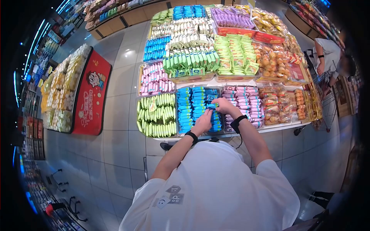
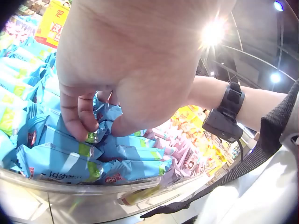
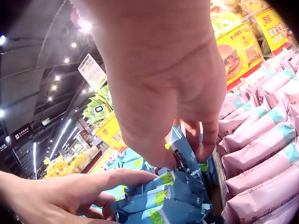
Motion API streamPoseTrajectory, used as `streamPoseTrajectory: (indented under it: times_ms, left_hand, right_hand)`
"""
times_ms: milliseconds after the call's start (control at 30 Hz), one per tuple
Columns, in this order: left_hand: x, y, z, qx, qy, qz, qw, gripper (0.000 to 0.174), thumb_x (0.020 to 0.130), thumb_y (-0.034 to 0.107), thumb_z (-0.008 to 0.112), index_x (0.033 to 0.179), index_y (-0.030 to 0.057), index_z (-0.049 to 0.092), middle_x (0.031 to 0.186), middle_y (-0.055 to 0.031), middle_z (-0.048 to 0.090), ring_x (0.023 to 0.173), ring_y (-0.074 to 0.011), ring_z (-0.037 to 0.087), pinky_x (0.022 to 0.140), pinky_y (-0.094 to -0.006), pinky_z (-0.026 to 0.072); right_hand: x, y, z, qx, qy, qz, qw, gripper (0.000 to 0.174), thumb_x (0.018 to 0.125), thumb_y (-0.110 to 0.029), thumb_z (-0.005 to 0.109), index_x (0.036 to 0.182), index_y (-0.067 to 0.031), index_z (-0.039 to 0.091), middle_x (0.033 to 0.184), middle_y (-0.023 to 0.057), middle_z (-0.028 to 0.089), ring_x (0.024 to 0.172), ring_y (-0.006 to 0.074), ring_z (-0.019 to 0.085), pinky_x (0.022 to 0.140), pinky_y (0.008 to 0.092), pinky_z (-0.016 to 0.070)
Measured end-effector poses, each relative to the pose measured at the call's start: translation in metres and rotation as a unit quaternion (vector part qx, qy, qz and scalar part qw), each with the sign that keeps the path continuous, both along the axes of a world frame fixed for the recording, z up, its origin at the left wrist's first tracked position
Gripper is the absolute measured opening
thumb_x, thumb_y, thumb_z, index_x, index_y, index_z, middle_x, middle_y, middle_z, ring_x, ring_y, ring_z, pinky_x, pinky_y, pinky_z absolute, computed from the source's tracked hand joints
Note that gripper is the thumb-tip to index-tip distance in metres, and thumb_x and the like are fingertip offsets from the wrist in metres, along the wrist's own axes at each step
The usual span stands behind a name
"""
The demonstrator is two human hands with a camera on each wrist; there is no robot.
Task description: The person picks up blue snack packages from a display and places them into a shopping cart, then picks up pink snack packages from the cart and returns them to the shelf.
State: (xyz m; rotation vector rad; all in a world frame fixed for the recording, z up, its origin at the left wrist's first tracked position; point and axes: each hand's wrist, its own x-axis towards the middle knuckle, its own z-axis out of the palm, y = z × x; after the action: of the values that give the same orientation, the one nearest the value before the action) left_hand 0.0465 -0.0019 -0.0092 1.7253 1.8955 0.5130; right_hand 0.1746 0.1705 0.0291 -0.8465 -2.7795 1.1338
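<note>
Blue snack packets [image 1: 185,103] with green ends stand in close rows in a clear bin at the display's front. My right hand [image 1: 225,107] pinches one blue packet [image 3: 183,148] between thumb and fingers, tilted up above the row by the bin's right wall. Beside it, my left hand [image 1: 203,122] reaches down into the same bin. In the left wrist view the fingers [image 2: 84,114] of this hand curl around a blue packet [image 2: 107,113], the thumb on its other side. More blue packets [image 2: 60,161] lie under and in front of the left hand.
Pink packets [image 1: 243,101] fill the bin to the right, green packets [image 1: 156,115] the one to the left. Behind rise piles of green packets [image 1: 192,59] and bagged buns [image 1: 269,63]. A red-sided stand [image 1: 92,92] is at left. Another person [image 1: 327,57] stands by a cart at right.
</note>
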Motion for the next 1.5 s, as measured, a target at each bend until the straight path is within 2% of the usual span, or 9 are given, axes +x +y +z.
streamPoseTrajectory:
  times_ms: [133, 467, 767, 867, 1033, 1267, 1333, 1433, 1500]
  left_hand:
    - [0.004, -0.001, 0.016, -0.046, 0.012, 0.012, 0.999, 0.073, 0.081, 0.003, 0.068, 0.149, 0.0048, 0.042, 0.159, -0.0252, 0.030, 0.120, -0.0438, 0.062, 0.097, -0.0489, 0.0551]
    - [0.009, -0.010, 0.029, 0.027, 0.026, 0.011, 0.999, 0.066, 0.080, -0.001, 0.065, 0.142, 0.0026, 0.046, 0.162, -0.0270, 0.026, 0.116, -0.0475, 0.063, 0.092, -0.0530, 0.0562]
    - [0.008, 0.008, 0.017, 0.037, 0.029, 0.014, 0.999, 0.073, 0.079, 0.002, 0.067, 0.146, -0.0008, 0.038, 0.158, -0.0261, 0.036, 0.104, -0.0452, 0.068, 0.085, -0.0506, 0.0588]
    - [0.009, 0.018, 0.020, 0.034, 0.034, 0.020, 0.999, 0.071, 0.079, 0.003, 0.068, 0.143, -0.0014, 0.040, 0.150, -0.0248, 0.044, 0.102, -0.0446, 0.068, 0.083, -0.0518, 0.0585]
    - [0.007, 0.025, 0.023, 0.001, 0.045, 0.010, 0.999, 0.066, 0.078, 0.005, 0.070, 0.139, -0.0004, 0.044, 0.128, -0.0214, 0.052, 0.097, -0.0447, 0.068, 0.079, -0.0536, 0.0578]
    - [0.002, 0.026, 0.030, -0.022, 0.040, 0.011, 0.999, 0.066, 0.077, 0.005, 0.071, 0.139, 0.0022, 0.047, 0.134, -0.0188, 0.052, 0.102, -0.0453, 0.067, 0.084, -0.0533, 0.0571]
    - [0.002, 0.026, 0.039, -0.066, 0.029, 0.006, 0.997, 0.070, 0.081, 0.008, 0.067, 0.147, 0.0041, 0.044, 0.145, -0.0181, 0.048, 0.113, -0.0448, 0.064, 0.091, -0.0532, 0.0555]
    - [0.003, 0.024, 0.041, -0.048, 0.032, 0.013, 0.998, 0.070, 0.078, 0.005, 0.071, 0.143, 0.0023, 0.046, 0.138, -0.0179, 0.051, 0.107, -0.0427, 0.067, 0.088, -0.0513, 0.0571]
    - [0.002, 0.023, 0.031, -0.048, 0.026, 0.017, 0.998, 0.072, 0.077, 0.005, 0.072, 0.144, 0.0026, 0.045, 0.142, -0.0178, 0.050, 0.109, -0.0418, 0.066, 0.089, -0.0504, 0.0570]
  right_hand:
    - [0.002, -0.002, -0.001, -0.008, 0.003, -0.004, 1.000, 0.039, 0.077, -0.009, 0.067, 0.115, -0.0030, 0.075, 0.120, 0.0213, 0.072, 0.114, 0.0397, 0.066, 0.101, 0.0451, 0.0516]
    - [0.008, -0.011, -0.033, -0.028, 0.090, -0.013, 0.995, 0.035, 0.086, -0.004, 0.054, 0.114, 0.0015, 0.074, 0.112, 0.0225, 0.073, 0.107, 0.0392, 0.068, 0.098, 0.0437, 0.0529]
    - [0.011, -0.011, -0.041, -0.085, 0.102, -0.072, 0.988, 0.036, 0.096, -0.011, 0.047, 0.123, 0.0015, 0.068, 0.122, 0.0219, 0.071, 0.117, 0.0353, 0.066, 0.104, 0.0409, 0.0502]
    - [0.010, -0.009, -0.035, -0.093, 0.079, -0.078, 0.989, 0.037, 0.097, -0.013, 0.047, 0.125, 0.0019, 0.066, 0.123, 0.0217, 0.070, 0.118, 0.0350, 0.066, 0.105, 0.0412, 0.0494]
    - [0.003, 0.004, -0.033, -0.066, 0.028, -0.025, 0.997, 0.037, 0.095, -0.017, 0.049, 0.121, 0.0025, 0.067, 0.123, 0.0235, 0.070, 0.115, 0.0395, 0.065, 0.103, 0.0444, 0.0498]
    - [-0.013, 0.013, -0.007, 0.119, -0.017, -0.136, 0.983, 0.032, 0.086, -0.009, 0.066, 0.117, -0.0026, 0.070, 0.115, 0.0240, 0.068, 0.113, 0.0423, 0.064, 0.100, 0.0499, 0.0510]
    - [-0.020, 0.021, -0.014, 0.128, -0.041, -0.123, 0.983, 0.033, 0.086, -0.010, 0.066, 0.118, -0.0027, 0.069, 0.117, 0.0239, 0.068, 0.113, 0.0428, 0.064, 0.101, 0.0497, 0.0508]
    - [-0.029, 0.024, -0.016, 0.141, -0.106, -0.106, 0.979, 0.035, 0.086, -0.012, 0.070, 0.119, -0.0039, 0.069, 0.122, 0.0212, 0.067, 0.118, 0.0418, 0.061, 0.101, 0.0481, 0.0518]
    - [-0.033, 0.025, -0.023, 0.251, -0.122, -0.052, 0.959, 0.037, 0.084, -0.016, 0.074, 0.120, -0.0067, 0.070, 0.121, 0.0176, 0.069, 0.123, 0.0379, 0.059, 0.103, 0.0475, 0.0506]
